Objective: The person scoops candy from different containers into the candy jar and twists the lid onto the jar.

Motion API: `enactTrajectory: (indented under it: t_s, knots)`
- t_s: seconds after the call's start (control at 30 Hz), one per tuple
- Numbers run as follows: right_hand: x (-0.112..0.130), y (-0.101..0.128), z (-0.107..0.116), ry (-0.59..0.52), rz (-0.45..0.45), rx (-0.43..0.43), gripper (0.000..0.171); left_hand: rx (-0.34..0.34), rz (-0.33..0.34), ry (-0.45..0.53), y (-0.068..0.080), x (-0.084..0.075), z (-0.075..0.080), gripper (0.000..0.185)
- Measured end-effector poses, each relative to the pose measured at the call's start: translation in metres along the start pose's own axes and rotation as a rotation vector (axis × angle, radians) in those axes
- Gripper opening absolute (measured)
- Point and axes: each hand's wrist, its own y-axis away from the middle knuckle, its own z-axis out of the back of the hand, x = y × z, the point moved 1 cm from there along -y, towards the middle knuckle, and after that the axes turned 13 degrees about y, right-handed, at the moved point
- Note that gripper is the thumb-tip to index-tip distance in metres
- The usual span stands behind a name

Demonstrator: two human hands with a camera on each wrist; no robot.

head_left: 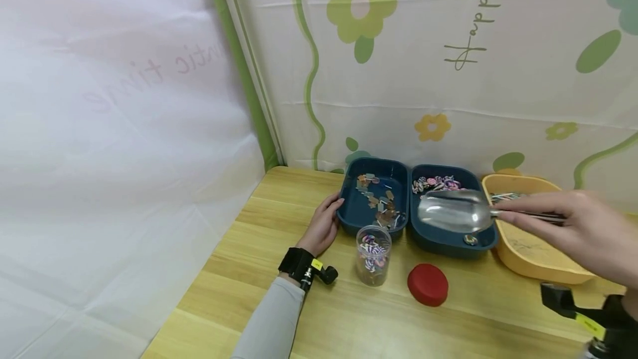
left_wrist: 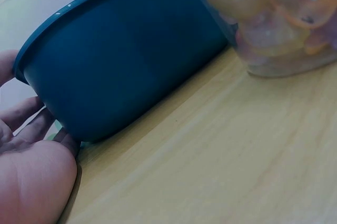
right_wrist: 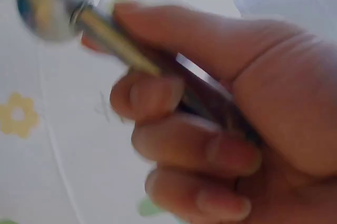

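Observation:
My right hand (head_left: 573,226) grips the handle of a shiny metal scoop (head_left: 454,211), its fingers curled round it in the right wrist view. The scoop hangs over the middle blue bin (head_left: 443,245), which holds striped swirl pieces; motion blur hides whether anything lies in it. At the left blue bin (head_left: 366,215), my left hand (head_left: 321,229) touches the outer wall and rim with relaxed fingers. Small brown and clear pieces lie inside that bin. A clear plastic jar (head_left: 373,276) partly filled with swirl pieces stands upright before it. Right of the jar lies a red lid (head_left: 427,285).
A yellow bin (head_left: 535,265) with thin light-coloured pieces stands to the right, partly behind my right hand. The bins line up along a printed curtain (head_left: 394,98) at the back of the wooden table (head_left: 269,220). The table's left edge borders a white curtain (head_left: 124,181).

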Motion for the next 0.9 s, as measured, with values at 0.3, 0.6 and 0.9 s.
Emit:
enactTrajectory:
  t_s: [0.3,0.6,0.9]
  knots:
    - [-0.025,0.005,0.006,0.079,-0.212,0.055,0.026,-0.019,-0.001,-0.014,0.000,-0.002,0.002,0.048]
    - [-0.034,-0.015,-0.022,0.079,-0.111,0.416,0.024,-0.016,-0.001,-0.010,0.001,-0.002,0.001,0.049]
    - [-0.038,-0.025,-0.040,0.075,-0.093,0.507,0.023,-0.013,0.006,-0.008,0.000,-0.001,-0.003,0.050]
